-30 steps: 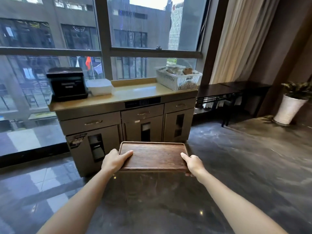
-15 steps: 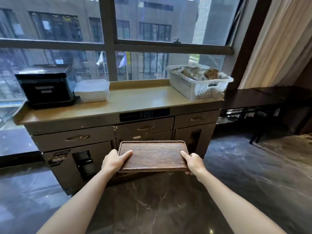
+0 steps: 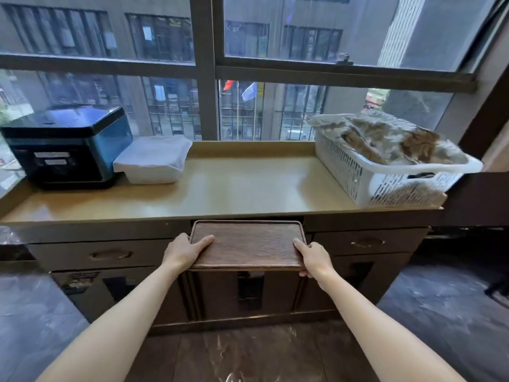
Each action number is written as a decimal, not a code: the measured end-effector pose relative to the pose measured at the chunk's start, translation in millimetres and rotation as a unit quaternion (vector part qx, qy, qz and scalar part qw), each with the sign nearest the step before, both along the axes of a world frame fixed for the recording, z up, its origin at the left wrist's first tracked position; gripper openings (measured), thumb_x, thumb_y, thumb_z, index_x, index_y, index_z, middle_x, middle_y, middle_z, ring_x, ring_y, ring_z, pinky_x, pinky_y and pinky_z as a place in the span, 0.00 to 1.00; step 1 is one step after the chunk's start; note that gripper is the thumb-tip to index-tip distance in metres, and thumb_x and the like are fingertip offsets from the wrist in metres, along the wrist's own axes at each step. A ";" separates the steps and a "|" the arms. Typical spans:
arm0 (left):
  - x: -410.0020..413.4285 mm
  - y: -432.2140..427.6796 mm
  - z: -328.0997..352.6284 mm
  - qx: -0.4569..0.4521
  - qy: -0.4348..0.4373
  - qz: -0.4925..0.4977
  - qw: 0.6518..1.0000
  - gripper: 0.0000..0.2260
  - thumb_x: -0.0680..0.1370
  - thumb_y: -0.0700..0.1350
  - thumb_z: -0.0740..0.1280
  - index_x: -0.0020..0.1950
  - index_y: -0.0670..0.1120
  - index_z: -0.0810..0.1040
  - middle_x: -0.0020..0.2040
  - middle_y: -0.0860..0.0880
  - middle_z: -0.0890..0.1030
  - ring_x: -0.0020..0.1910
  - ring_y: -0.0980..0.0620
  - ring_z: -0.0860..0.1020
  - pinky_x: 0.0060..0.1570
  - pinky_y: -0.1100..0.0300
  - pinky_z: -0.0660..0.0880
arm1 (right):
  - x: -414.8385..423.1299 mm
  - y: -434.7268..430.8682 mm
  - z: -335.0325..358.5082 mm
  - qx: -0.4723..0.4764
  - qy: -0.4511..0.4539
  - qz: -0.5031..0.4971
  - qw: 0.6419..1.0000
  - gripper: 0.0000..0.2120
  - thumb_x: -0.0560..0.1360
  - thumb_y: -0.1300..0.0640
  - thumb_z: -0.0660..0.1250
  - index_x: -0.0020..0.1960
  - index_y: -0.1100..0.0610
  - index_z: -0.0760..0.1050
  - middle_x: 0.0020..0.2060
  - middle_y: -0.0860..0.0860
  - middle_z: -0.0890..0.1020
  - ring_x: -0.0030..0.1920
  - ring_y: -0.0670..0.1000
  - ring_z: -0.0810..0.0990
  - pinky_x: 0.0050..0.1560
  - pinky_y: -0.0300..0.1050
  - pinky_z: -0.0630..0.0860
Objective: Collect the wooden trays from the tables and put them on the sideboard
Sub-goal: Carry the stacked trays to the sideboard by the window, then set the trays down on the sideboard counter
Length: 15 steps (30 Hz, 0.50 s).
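Observation:
A dark wooden tray [image 3: 248,245] with a low rim is held flat in the air, just in front of and slightly below the front edge of the sideboard [image 3: 239,188]. My left hand [image 3: 183,250] grips its left short side, thumb on top. My right hand [image 3: 314,257] grips its right short side the same way. The sideboard has a tan top with drawers and cabinet doors beneath, and stands against a large window.
On the sideboard's left end sit a black box-like appliance [image 3: 68,146] and a white lidded container [image 3: 154,159]. A white plastic basket [image 3: 385,172] full of brownish cloths fills the right end. A dark low table [image 3: 479,199] adjoins on the right. The floor is dark polished stone.
I have walked closer to the sideboard with the tray in both hands. The sideboard now fills the view and the tray's far edge nearly reaches its front edge.

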<state>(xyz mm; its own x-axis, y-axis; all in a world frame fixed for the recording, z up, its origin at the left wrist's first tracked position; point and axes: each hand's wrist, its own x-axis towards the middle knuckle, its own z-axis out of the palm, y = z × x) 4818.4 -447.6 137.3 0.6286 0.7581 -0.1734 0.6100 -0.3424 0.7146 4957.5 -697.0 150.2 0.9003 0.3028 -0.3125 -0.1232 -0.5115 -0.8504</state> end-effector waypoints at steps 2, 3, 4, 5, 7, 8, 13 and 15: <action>38.3 23.0 -6.2 0.001 0.001 0.000 1.000 0.23 0.69 0.65 0.65 0.43 0.44 0.71 0.44 0.48 0.75 0.45 0.46 0.72 0.44 0.54 0.67 | 40.4 23.1 -6.9 0.000 -0.001 0.002 1.000 0.17 0.76 0.45 0.61 0.37 0.57 0.67 0.42 0.55 0.75 0.32 0.53 0.74 0.13 0.29 0.62; 59.6 36.1 -8.6 0.002 -0.001 0.000 1.000 0.24 0.69 0.65 0.66 0.43 0.43 0.72 0.44 0.47 0.75 0.45 0.45 0.73 0.44 0.54 0.67 | 61.8 36.3 -10.4 -0.002 -0.004 0.003 1.000 0.17 0.76 0.45 0.60 0.37 0.57 0.67 0.42 0.56 0.75 0.32 0.53 0.75 0.13 0.29 0.62; 81.7 50.3 -10.4 0.005 -0.002 -0.001 1.000 0.24 0.69 0.65 0.66 0.43 0.43 0.72 0.43 0.46 0.76 0.45 0.44 0.74 0.43 0.54 0.68 | 83.6 50.5 -13.9 -0.004 -0.006 0.004 1.000 0.17 0.76 0.45 0.60 0.36 0.57 0.67 0.42 0.56 0.76 0.32 0.53 0.75 0.13 0.29 0.62; 104.3 65.0 -11.1 0.011 -0.002 -0.003 1.000 0.24 0.69 0.65 0.66 0.43 0.43 0.72 0.43 0.46 0.76 0.45 0.44 0.74 0.43 0.54 0.68 | 105.7 65.7 -16.7 -0.006 -0.008 0.004 1.000 0.17 0.76 0.45 0.60 0.36 0.56 0.67 0.42 0.56 0.76 0.32 0.53 0.75 0.13 0.29 0.62; 149.7 95.8 -10.9 0.021 -0.005 -0.004 1.000 0.24 0.69 0.64 0.66 0.42 0.42 0.72 0.42 0.45 0.77 0.44 0.43 0.75 0.41 0.54 0.68 | 150.2 97.1 -17.9 -0.011 -0.012 0.004 1.000 0.17 0.76 0.45 0.60 0.36 0.56 0.67 0.41 0.55 0.76 0.32 0.54 0.75 0.13 0.30 0.63; 171.9 111.6 -10.6 0.019 -0.010 -0.003 1.000 0.24 0.69 0.64 0.66 0.42 0.42 0.73 0.42 0.44 0.78 0.45 0.42 0.76 0.40 0.54 0.68 | 173.2 113.7 -17.0 -0.015 -0.018 0.004 1.000 0.17 0.76 0.45 0.60 0.35 0.56 0.66 0.39 0.55 0.76 0.32 0.54 0.75 0.14 0.32 0.64; 262.6 179.5 -7.3 -0.004 -0.016 0.019 1.000 0.25 0.69 0.64 0.66 0.44 0.41 0.73 0.44 0.44 0.78 0.45 0.42 0.76 0.38 0.53 0.67 | 272.9 187.5 -2.9 -0.028 -0.036 0.010 0.999 0.19 0.74 0.44 0.61 0.36 0.58 0.66 0.33 0.54 0.75 0.23 0.52 0.75 0.17 0.36 0.65; 292.3 200.5 -6.7 -0.007 -0.008 0.025 1.000 0.24 0.70 0.65 0.65 0.41 0.42 0.71 0.42 0.44 0.77 0.43 0.43 0.75 0.36 0.54 0.66 | 304.9 210.5 -0.8 -0.038 -0.041 0.015 0.998 0.19 0.74 0.43 0.61 0.36 0.57 0.67 0.33 0.53 0.75 0.23 0.51 0.75 0.21 0.40 0.66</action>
